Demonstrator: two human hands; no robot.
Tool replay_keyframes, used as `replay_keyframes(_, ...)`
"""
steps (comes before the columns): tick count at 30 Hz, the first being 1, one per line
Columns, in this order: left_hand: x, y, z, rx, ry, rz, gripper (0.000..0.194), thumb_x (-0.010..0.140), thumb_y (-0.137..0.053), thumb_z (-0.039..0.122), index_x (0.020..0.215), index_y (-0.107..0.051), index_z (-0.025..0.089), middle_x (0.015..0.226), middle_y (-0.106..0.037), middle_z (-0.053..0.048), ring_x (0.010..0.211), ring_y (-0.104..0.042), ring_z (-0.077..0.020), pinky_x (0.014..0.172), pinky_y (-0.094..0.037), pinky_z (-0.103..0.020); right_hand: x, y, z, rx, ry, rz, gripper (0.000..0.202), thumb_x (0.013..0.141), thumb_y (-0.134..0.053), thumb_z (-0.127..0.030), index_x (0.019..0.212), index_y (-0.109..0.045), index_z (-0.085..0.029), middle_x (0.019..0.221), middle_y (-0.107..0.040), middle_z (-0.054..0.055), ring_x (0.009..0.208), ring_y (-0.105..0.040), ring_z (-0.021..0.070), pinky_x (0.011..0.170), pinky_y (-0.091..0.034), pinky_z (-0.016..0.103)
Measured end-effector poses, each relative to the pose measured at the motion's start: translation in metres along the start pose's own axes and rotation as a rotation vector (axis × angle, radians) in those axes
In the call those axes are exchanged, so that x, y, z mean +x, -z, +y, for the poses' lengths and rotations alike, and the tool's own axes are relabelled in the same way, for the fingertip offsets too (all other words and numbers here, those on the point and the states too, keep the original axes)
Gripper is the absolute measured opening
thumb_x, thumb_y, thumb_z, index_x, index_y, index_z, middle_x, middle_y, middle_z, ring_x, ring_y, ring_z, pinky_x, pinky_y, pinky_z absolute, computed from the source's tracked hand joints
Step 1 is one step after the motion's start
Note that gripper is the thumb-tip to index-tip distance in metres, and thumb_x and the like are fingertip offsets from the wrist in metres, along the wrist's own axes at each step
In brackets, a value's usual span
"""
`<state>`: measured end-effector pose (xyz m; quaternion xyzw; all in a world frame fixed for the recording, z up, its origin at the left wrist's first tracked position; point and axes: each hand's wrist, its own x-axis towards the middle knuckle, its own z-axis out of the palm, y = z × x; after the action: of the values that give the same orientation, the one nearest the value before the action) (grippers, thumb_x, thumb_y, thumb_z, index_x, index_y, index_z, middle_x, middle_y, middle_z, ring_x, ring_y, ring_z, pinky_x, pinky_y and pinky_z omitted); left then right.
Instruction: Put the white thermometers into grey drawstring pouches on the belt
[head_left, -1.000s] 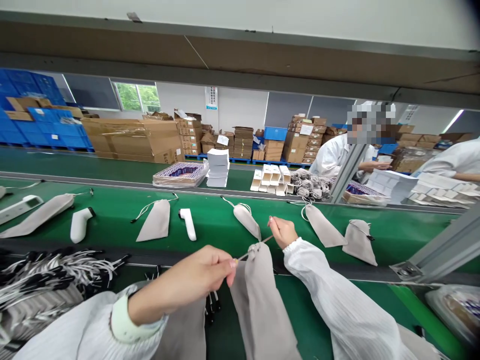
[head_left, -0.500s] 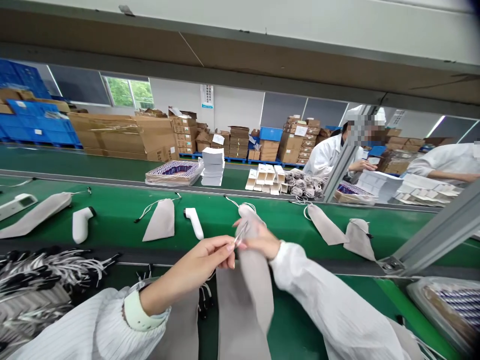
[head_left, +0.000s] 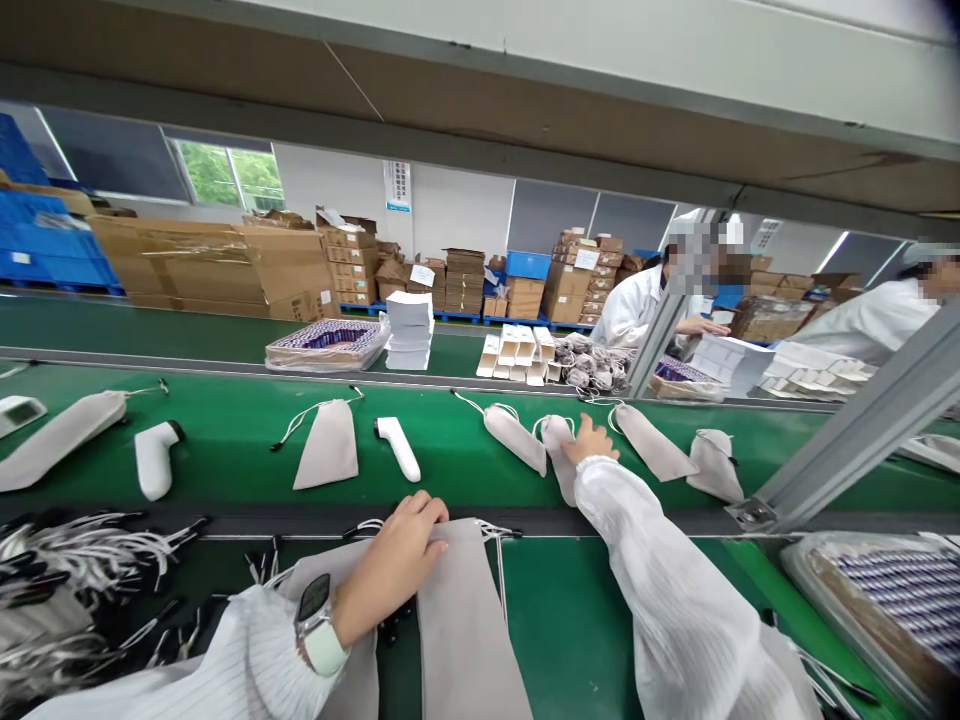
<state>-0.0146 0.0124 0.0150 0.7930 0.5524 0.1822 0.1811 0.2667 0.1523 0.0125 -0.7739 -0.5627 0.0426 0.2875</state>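
My left hand (head_left: 409,550) rests over the top edge of a flat grey drawstring pouch (head_left: 465,620) on the near green surface, its fingers bent; whether they pinch the cloth cannot be made out. Out on the green belt, my right hand (head_left: 592,440) has its fingers at the upper part of a filled grey pouch (head_left: 559,455). Just left of that pouch lies another filled one (head_left: 514,435). Further left on the belt are a white handheld device (head_left: 397,448), a grey pouch (head_left: 328,445) and a second white device (head_left: 156,460).
Grey pouches (head_left: 652,440) lie right of my right hand, before a metal post (head_left: 832,420). A heap of corded pouches (head_left: 67,590) is at the left. A bagged tray (head_left: 885,590) sits at the right. Two people in white work across the belt, near white boxes (head_left: 517,350).
My hands have parted. The pouch they held up now lies on the belt under my right hand, which moved right and forward. My left hand has lowered onto the flat pouch.
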Motion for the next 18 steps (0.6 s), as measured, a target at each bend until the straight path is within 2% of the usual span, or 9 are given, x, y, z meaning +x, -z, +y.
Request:
replay_keyframes(3,0.001,0.001,0.002,-0.023,0.0,0.06,0.008,0.072,-0.044,0.015,0.078,-0.047,0.02,0.084,-0.048,-0.001,0.083,-0.046,-0.018,0.072,-0.038,-0.031,-0.017,-0.002,-0.026,0.051,0.136,0.11,0.047,0.065,-0.052,-0.02,0.112,-0.045,-0.016,0.109,-0.049,0.017,0.105,-0.042,0.0315,0.083,-0.03,0.048)
replay_keyframes(5,0.002,0.001,0.002,-0.004,0.002,0.086,0.005,0.071,-0.044,0.015,0.073,-0.046,0.02,0.08,-0.047,0.0,0.08,-0.046,-0.0178,0.069,-0.038,-0.03,-0.035,0.001,-0.049,0.24,0.41,0.05,0.033,0.07,-0.048,-0.022,0.103,-0.052,-0.019,0.102,-0.055,0.01,0.099,-0.047,0.0243,0.084,-0.033,0.041)
replay_keyframes(6,0.002,0.001,0.001,0.01,0.009,0.09,0.003,0.071,-0.045,0.017,0.072,-0.047,0.02,0.079,-0.047,0.0,0.079,-0.046,-0.0182,0.069,-0.038,-0.03,-0.046,0.001,-0.059,0.348,0.567,-0.07,0.026,0.071,-0.048,-0.024,0.096,-0.054,-0.021,0.095,-0.057,0.006,0.093,-0.05,0.0209,0.08,-0.037,0.036)
replay_keyframes(8,0.004,0.002,-0.002,0.029,0.026,0.072,0.007,0.073,-0.046,0.023,0.069,-0.05,0.019,0.077,-0.047,-0.001,0.08,-0.046,-0.0198,0.069,-0.037,-0.031,-0.07,-0.003,-0.076,0.478,0.837,-0.427,0.021,0.068,-0.055,-0.032,0.087,-0.058,-0.023,0.088,-0.058,0.002,0.082,-0.053,0.0162,0.071,-0.041,0.028)
replay_keyframes(10,0.006,0.003,-0.006,0.023,0.04,0.037,0.015,0.074,-0.045,0.03,0.068,-0.053,0.019,0.076,-0.047,-0.002,0.082,-0.047,-0.021,0.069,-0.036,-0.031,-0.09,-0.012,-0.085,0.447,0.999,-0.712,0.027,0.059,-0.064,-0.035,0.083,-0.06,-0.023,0.085,-0.058,0.001,0.076,-0.053,0.0146,0.065,-0.041,0.024)
replay_keyframes(11,0.007,0.004,-0.007,0.016,0.042,0.021,0.018,0.075,-0.045,0.032,0.067,-0.054,0.019,0.076,-0.047,-0.002,0.082,-0.048,-0.0211,0.069,-0.036,-0.03,-0.097,-0.016,-0.087,0.407,1.037,-0.78,0.03,0.056,-0.067,-0.035,0.082,-0.061,-0.022,0.084,-0.058,0.001,0.074,-0.053,0.0141,0.064,-0.041,0.024)
replay_keyframes(13,0.009,0.006,-0.009,0.009,0.047,0.012,0.022,0.074,-0.046,0.035,0.062,-0.054,0.019,0.074,-0.047,-0.002,0.079,-0.048,-0.0204,0.067,-0.036,-0.029,-0.103,-0.025,-0.086,0.371,1.04,-0.823,0.03,0.052,-0.069,-0.033,0.078,-0.061,-0.02,0.082,-0.058,0.0,0.07,-0.052,0.0126,0.062,-0.039,0.022)
replay_keyframes(15,0.01,0.009,-0.009,0.005,0.051,0.037,0.026,0.072,-0.048,0.038,0.057,-0.051,0.018,0.071,-0.047,-0.001,0.075,-0.049,-0.0191,0.064,-0.035,-0.028,-0.101,-0.03,-0.083,0.417,0.992,-0.843,0.024,0.054,-0.068,-0.035,0.069,-0.06,-0.018,0.083,-0.058,0.0,0.068,-0.051,0.0111,0.058,-0.038,0.021)
replay_keyframes(18,0.011,0.016,-0.004,-0.083,0.034,0.072,0.03,0.071,-0.05,0.041,0.054,-0.046,0.017,0.07,-0.047,0.001,0.065,-0.048,-0.0148,0.057,-0.034,-0.025,-0.094,-0.028,-0.079,0.516,0.872,-0.98,0.026,0.054,-0.067,-0.04,0.055,-0.058,-0.016,0.074,-0.058,-0.002,0.062,-0.05,0.0096,0.055,-0.036,0.02)
